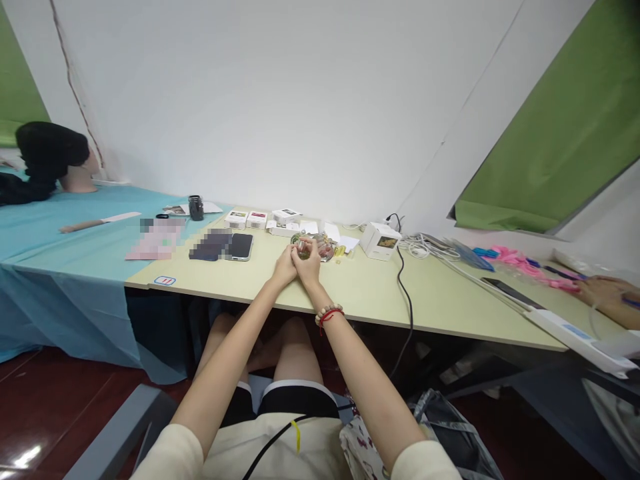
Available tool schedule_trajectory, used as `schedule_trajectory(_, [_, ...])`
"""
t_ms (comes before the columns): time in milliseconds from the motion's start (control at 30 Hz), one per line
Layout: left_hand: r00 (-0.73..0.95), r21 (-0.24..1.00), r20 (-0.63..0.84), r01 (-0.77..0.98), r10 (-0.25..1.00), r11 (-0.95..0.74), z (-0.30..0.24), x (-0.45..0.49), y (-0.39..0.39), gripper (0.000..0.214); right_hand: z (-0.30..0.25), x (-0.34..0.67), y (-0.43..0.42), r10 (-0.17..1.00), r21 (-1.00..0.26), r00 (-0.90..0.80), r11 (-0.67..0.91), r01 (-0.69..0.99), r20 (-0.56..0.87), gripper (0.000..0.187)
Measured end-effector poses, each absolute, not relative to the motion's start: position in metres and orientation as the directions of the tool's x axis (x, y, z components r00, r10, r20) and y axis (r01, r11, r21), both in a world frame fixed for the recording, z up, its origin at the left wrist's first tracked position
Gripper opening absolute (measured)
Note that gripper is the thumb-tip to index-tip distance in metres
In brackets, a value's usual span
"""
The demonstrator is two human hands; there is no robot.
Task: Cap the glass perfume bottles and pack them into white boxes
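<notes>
Keep the left hand [286, 264] and right hand [309, 263] steady, fingers curled close at the small greenish thing [303, 254] over the tabletop [360, 287], beside the pile of small items [327, 249]; whether either pinches it I cannot tell.

A small white sticker [165, 281] with a blue border, near the left front edge of the pale yellow surface [425, 300], carries short marks that seem to read "11", too small to be certain. No other text can be read. Toward the back, two little white boxes, one with a green panel [239, 219] and one with a magenta panel [257, 220], bear print too tiny to make out. At right, the blue label [577, 331] on a white power strip [597, 348] is equally illegible.
</notes>
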State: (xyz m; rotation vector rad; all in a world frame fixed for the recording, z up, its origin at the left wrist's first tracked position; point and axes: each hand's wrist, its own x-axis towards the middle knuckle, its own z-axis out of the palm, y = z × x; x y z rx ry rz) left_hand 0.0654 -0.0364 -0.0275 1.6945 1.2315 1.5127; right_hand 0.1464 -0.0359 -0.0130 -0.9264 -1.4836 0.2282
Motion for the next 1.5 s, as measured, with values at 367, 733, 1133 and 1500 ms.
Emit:
schedule_trajectory(367, [-0.055, 0.752, 0.407, 0.587, 0.912, -0.3, -0.029, 0.063, -0.038, 0.067, -0.022, 0.15, -0.019, 0.797, -0.811, 0.185, 0.524, 0.26, 0.575, 0.048])
schedule_trajectory(733, [-0.269, 0.845, 0.358, 0.501, 0.894, -0.187, -0.023, 0.057, -0.04, 0.057, -0.034, 0.161, -0.009, 0.763, -0.807, 0.284, 0.494, 0.324, 0.581, 0.044])
schedule_trajectory(1133, [-0.408, 0.908, 0.346, 0.371, 0.845, -0.193, -0.024, 0.056, -0.033, 0.048, -0.034, 0.16, -0.009, 0.761, -0.775, 0.174, 0.577, 0.259, 0.625, 0.03])
schedule_trajectory(1500, [-0.37, 0.914, 0.313, 0.368, 0.875, -0.171, -0.021, 0.056, -0.036, 0.03, -0.031, 0.161, -0.014, 0.773, -0.82, 0.289, 0.489, 0.297, 0.565, 0.033])
